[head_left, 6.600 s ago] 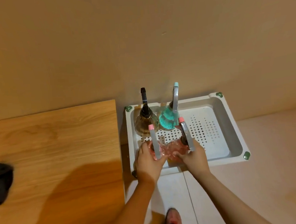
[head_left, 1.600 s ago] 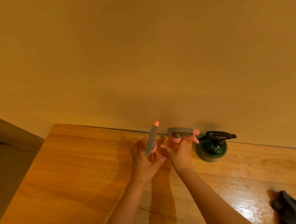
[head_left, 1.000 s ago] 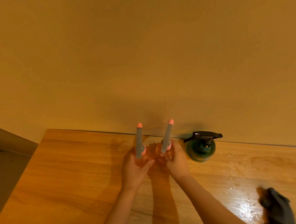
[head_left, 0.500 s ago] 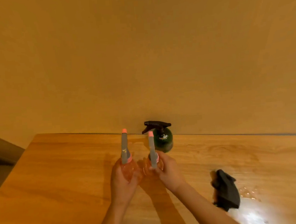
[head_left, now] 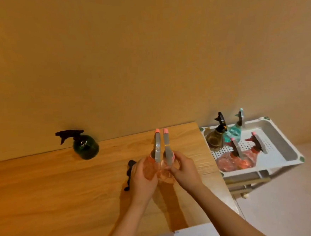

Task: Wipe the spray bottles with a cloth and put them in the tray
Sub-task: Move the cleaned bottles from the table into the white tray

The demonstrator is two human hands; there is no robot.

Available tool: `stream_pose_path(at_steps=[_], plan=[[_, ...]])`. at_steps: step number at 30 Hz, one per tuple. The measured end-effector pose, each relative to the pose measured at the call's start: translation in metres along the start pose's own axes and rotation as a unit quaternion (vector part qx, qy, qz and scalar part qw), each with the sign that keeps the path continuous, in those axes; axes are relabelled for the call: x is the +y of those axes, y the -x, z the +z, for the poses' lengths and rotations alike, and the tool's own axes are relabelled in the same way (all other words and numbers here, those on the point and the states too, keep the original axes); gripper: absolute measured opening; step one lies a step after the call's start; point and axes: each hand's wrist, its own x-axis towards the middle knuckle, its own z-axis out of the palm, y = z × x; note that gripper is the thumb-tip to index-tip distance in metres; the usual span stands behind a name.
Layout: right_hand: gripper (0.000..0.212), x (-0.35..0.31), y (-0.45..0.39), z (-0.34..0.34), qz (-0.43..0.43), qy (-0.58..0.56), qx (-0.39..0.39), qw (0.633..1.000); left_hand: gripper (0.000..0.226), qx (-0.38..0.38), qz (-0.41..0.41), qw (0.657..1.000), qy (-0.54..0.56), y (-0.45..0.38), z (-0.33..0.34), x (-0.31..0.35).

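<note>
Both hands are holding pink spray bottles up over the wooden table (head_left: 46, 199). The left hand (head_left: 142, 176) is wrapping its fingers round one pink bottle (head_left: 151, 168), and the right hand (head_left: 185, 169) is gripping the other pink bottle (head_left: 167, 175). The two bottles are touching side by side, with their grey tops pointing up and away from the person.

A black cloth (head_left: 130, 172) is lying on the table, just beside the left hand. A dark green bottle (head_left: 85, 145) with a black top is standing at the back of the table, well apart from the hands, close to the wall.

Off the table's right end, a white tray (head_left: 279, 140) is sitting on a low stand. Four bottles are standing in the tray: a brown bottle (head_left: 216, 138) and a teal bottle (head_left: 234, 133) at the back, and two more pink ones (head_left: 235, 161) in front of them.
</note>
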Motion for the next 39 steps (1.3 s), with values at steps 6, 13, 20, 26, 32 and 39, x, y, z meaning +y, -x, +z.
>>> stream_pose_path(at_steps=[6,13,20,26,32,39], plan=[[0.036,0.023,0.015,-0.059,0.037,-0.008,0.071,0.997,0.049,-0.06,0.019,0.998,-0.024,-0.001,0.058,0.028],[0.033,0.048,0.007,-0.119,0.087,0.021,0.128,0.988,0.057,-0.114,0.017,0.993,-0.005,-0.021,0.124,0.049],[0.035,0.068,0.006,-0.19,0.124,0.023,0.167,0.978,0.055,-0.163,0.021,0.986,-0.009,-0.023,0.185,0.086],[0.038,0.095,0.002,-0.266,0.088,0.009,0.151,0.985,0.055,-0.113,0.028,0.993,-0.014,-0.003,0.242,0.122],[0.045,0.129,0.005,-0.368,0.075,0.036,0.089,0.993,0.065,-0.068,-0.018,0.997,-0.002,0.037,0.329,0.167],[0.044,0.179,-0.007,-0.46,0.11,0.035,0.091,0.989,0.072,-0.098,-0.095,0.99,0.023,0.051,0.433,0.205]])
